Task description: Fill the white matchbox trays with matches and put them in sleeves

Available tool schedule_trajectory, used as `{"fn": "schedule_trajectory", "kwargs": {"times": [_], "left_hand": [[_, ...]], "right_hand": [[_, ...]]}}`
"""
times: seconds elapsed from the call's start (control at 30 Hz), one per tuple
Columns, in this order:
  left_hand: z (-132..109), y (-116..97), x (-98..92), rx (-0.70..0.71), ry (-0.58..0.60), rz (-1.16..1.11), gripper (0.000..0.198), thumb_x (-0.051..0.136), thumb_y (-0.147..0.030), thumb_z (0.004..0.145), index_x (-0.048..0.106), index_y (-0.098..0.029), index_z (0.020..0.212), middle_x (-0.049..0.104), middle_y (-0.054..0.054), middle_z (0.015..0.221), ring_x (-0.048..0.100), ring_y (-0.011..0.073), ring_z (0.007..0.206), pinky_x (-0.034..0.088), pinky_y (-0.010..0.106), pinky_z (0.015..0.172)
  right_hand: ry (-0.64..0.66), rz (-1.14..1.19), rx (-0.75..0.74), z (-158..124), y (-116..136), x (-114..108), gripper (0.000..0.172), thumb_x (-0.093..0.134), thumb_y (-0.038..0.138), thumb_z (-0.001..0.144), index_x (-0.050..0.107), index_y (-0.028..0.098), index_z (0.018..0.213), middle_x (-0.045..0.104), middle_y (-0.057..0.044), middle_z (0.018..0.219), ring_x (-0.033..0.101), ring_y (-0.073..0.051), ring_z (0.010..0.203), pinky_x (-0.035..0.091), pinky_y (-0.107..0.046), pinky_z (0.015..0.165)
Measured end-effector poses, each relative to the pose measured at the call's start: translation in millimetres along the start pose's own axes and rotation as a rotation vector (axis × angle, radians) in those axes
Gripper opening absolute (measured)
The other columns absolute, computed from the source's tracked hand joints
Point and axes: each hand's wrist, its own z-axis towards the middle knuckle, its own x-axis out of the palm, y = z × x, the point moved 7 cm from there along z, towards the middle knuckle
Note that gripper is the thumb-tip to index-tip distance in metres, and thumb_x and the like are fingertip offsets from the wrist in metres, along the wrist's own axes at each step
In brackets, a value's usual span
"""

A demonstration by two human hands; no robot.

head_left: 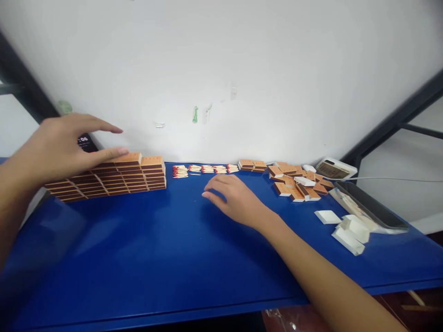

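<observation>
My left hand (60,145) hovers with fingers stretched out just above the top of a stacked wall of orange matchboxes (114,180) at the back left of the blue table (155,258). It holds nothing. My right hand (233,198) rests palm down on the table near the middle, fingers loosely spread and empty. Just beyond it, small bundles of red-tipped matches (204,169) lie in a row along the wall. A loose heap of orange matchboxes (297,182) lies to the right of that hand.
White inner trays (348,228) lie at the right. A dark phone (372,205) lies on a clear bag near the right edge, with a white box (335,168) and a cable behind. A small black clock (85,142) stands behind my left hand. A white wall backs the table.
</observation>
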Motion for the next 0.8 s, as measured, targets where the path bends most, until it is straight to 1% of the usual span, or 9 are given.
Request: {"fn": "schedule_trajectory", "kwargs": {"times": [0.07, 0.17, 0.27, 0.3, 0.37, 0.47, 0.53, 0.67, 0.8], "left_hand": [[-7, -25, -26.4, -0.034, -0.310, -0.002, 0.053, 0.057, -0.066, 0.099, 0.082, -0.019, 0.104, 0.080, 0.004, 0.097, 0.071, 0.0224, 0.096, 0.053, 0.036, 0.092], [-19, -68, -37.2, 0.011, -0.473, 0.060, 0.030, 0.066, -0.045, 0.099, 0.080, -0.020, 0.091, 0.075, 0.004, 0.079, 0.070, 0.0231, 0.084, 0.054, 0.039, 0.084], [-34, -107, -16.4, 0.179, -0.391, -0.018, 0.011, 0.072, -0.032, 0.097, 0.077, -0.024, 0.091, 0.078, 0.001, 0.078, 0.070, 0.0211, 0.078, 0.054, 0.037, 0.078], [-42, -120, -9.4, 0.276, -0.400, -0.098, 0.008, 0.075, -0.030, 0.095, 0.076, -0.025, 0.089, 0.078, -0.001, 0.076, 0.069, 0.0188, 0.072, 0.053, 0.035, 0.072], [-58, -140, 10.0, 0.411, -0.338, -0.274, 0.008, 0.079, -0.030, 0.094, 0.075, -0.023, 0.093, 0.076, 0.000, 0.073, 0.069, 0.0162, 0.065, 0.054, 0.031, 0.064], [-73, -155, 36.6, 0.454, -0.210, -0.354, 0.016, 0.075, -0.040, 0.097, 0.076, -0.023, 0.099, 0.073, -0.002, 0.066, 0.067, 0.0135, 0.054, 0.054, 0.027, 0.055], [-76, -156, 45.4, 0.424, -0.151, -0.395, 0.019, 0.072, -0.042, 0.098, 0.075, -0.023, 0.097, 0.072, -0.002, 0.064, 0.067, 0.0139, 0.052, 0.053, 0.027, 0.052], [-71, -151, 49.0, 0.368, -0.089, -0.456, 0.021, 0.067, -0.041, 0.102, 0.075, -0.022, 0.096, 0.071, -0.002, 0.063, 0.068, 0.0134, 0.054, 0.053, 0.026, 0.055], [-68, -143, 54.5, 0.328, -0.047, -0.489, 0.024, 0.067, -0.041, 0.102, 0.075, -0.021, 0.094, 0.070, -0.002, 0.063, 0.066, 0.0126, 0.052, 0.052, 0.026, 0.055]], "right_hand": [[0.069, -0.120, 0.103, 2, -21, -4, 0.017, 0.060, 0.027, 0.107, 0.075, 0.020, 0.105, 0.078, -0.009, 0.106, 0.070, -0.024, 0.104, 0.052, -0.040, 0.097], [0.110, -0.291, 0.345, -5, -65, -25, 0.017, 0.060, 0.027, 0.106, 0.075, 0.019, 0.102, 0.078, -0.011, 0.107, 0.069, -0.024, 0.100, 0.050, -0.037, 0.090], [0.082, -0.410, 0.610, -28, -111, -60, 0.021, 0.062, 0.031, 0.102, 0.075, 0.016, 0.094, 0.077, -0.015, 0.096, 0.068, -0.028, 0.090, 0.047, -0.038, 0.079], [0.078, -0.445, 0.713, -40, -127, -73, 0.022, 0.064, 0.032, 0.100, 0.075, 0.016, 0.089, 0.075, -0.016, 0.090, 0.068, -0.029, 0.086, 0.045, -0.038, 0.076], [0.071, -0.486, 0.902, -67, -154, -99, 0.022, 0.070, 0.035, 0.096, 0.076, 0.017, 0.085, 0.074, -0.015, 0.083, 0.067, -0.029, 0.081, 0.042, -0.037, 0.072], [0.001, -0.531, 1.125, -109, -183, -137, 0.029, 0.063, 0.040, 0.100, 0.078, 0.016, 0.102, 0.076, -0.022, 0.100, 0.067, -0.031, 0.090, 0.040, -0.039, 0.072], [-0.028, -0.540, 1.250, -134, -198, -153, 0.030, 0.063, 0.039, 0.101, 0.078, 0.014, 0.105, 0.075, -0.025, 0.106, 0.067, -0.032, 0.095, 0.040, -0.041, 0.073], [0.048, -0.445, 1.373, -167, -221, -153, 0.031, 0.073, 0.045, 0.095, 0.078, 0.015, 0.098, 0.076, -0.022, 0.104, 0.066, -0.030, 0.094, 0.042, -0.040, 0.073], [0.128, -0.368, 1.389, -174, -235, -136, 0.040, 0.073, 0.058, 0.091, 0.077, 0.019, 0.098, 0.076, -0.018, 0.104, 0.066, -0.028, 0.092, 0.043, -0.039, 0.074]]}}
